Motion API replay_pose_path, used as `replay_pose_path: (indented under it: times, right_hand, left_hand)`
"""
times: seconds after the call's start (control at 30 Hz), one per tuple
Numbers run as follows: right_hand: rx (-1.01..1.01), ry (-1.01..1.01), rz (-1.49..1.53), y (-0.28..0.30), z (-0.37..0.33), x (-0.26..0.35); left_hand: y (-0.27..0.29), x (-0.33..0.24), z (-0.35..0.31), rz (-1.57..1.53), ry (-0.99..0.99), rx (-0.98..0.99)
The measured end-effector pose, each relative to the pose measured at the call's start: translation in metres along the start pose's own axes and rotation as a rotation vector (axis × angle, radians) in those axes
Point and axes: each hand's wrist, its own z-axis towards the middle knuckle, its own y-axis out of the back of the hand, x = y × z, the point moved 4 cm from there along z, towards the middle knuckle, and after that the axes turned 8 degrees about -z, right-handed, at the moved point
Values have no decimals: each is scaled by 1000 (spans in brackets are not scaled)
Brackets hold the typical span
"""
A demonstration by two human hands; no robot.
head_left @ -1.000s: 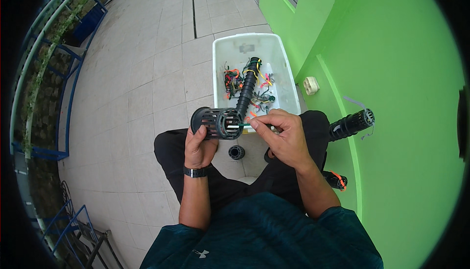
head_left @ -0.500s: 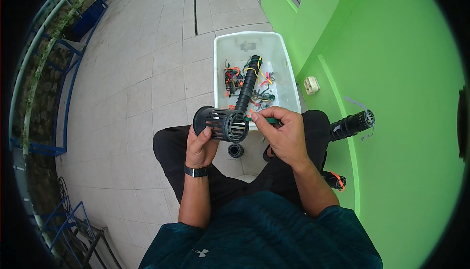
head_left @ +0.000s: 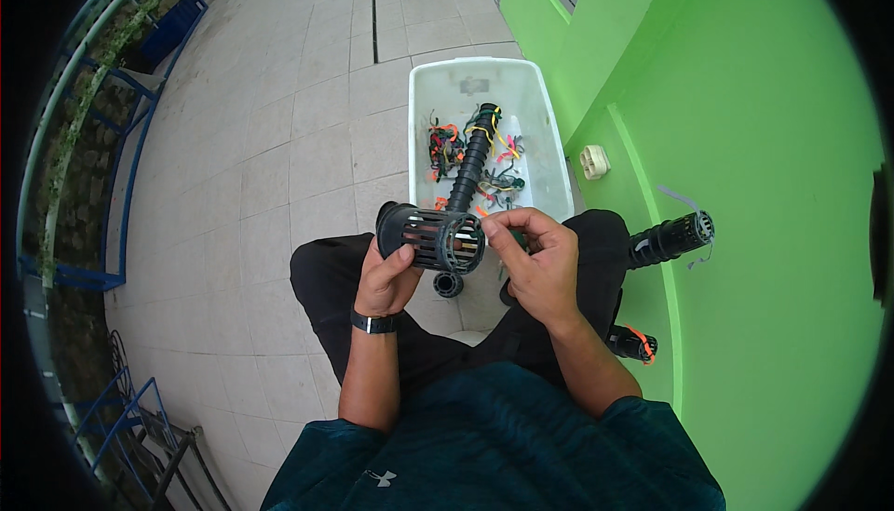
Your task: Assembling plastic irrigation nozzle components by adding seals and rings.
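Observation:
A black slotted plastic net pot (head_left: 421,235) lies on its side in front of me, its slotted end turned to the right. My left hand (head_left: 389,280) is closed round its lower left side, thumb along the slots. At the slotted end, my right hand (head_left: 542,264) pinches thumb and forefinger together by the rim. A bit of green strip (head_left: 521,240) shows beneath those fingers, mostly hidden by the hand. Below the pot, a smaller black ring-ended piece (head_left: 448,285) rests on the floor between my legs.
Beyond my hands stands a white plastic tub (head_left: 557,129), holding a long stack of black pots (head_left: 473,162) and tangled coloured strips (head_left: 445,150). Two black slotted pieces, one with grey strips (head_left: 666,239), one with an orange strip (head_left: 636,343), are by the green wall (head_left: 773,232).
The net pot has shifted slightly right. My right hand's fingertips have risen a little at its rim, and less of the green strip shows.

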Motion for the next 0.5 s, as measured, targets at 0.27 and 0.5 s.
replay_pose_path:
  times: [0.27,0.5]
  right_hand:
    - [16,-108,144,-1,-2,-5]
    - [2,-57,172,-4,-7,-9]
  left_hand:
    - [-5,1,1,17,32,45]
    - [-4,4,-1,2,109,43]
